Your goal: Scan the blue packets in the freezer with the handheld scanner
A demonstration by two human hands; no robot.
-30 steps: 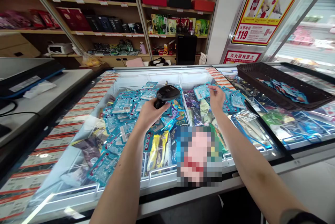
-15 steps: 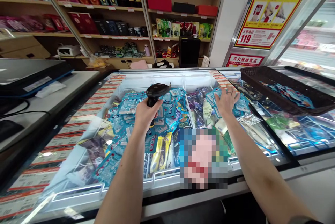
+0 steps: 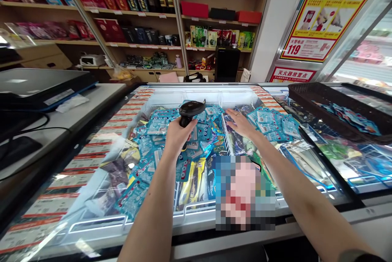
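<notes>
My left hand (image 3: 180, 137) is closed around the handle of a black barcode scanner (image 3: 192, 108), held over the freezer. Beneath it lies a heap of blue ice-cream packets (image 3: 159, 125), some under a clear glare. My right hand (image 3: 240, 124) reaches in over the wire divider (image 3: 226, 133), fingers stretched out and nothing visible in them. It hovers above or touches the purple-wrapped packets (image 3: 245, 143); which one I cannot tell. Several more blue packets (image 3: 274, 123) lie to the right of that hand. Yellow wrappers (image 3: 192, 180) stand at the front of the basket.
A dark brown tray (image 3: 306, 94) with blue packets sits on the freezer at the right. Price labels (image 3: 92, 162) line the left glass. A scale (image 3: 39, 86) rests on the left counter. Stocked shelves (image 3: 134, 10) stand behind. A pixelated patch hides part of the front.
My right hand has moved left, from the blue packets on the right to the wire divider. My left hand still holds the scanner. The view has shifted slightly.
</notes>
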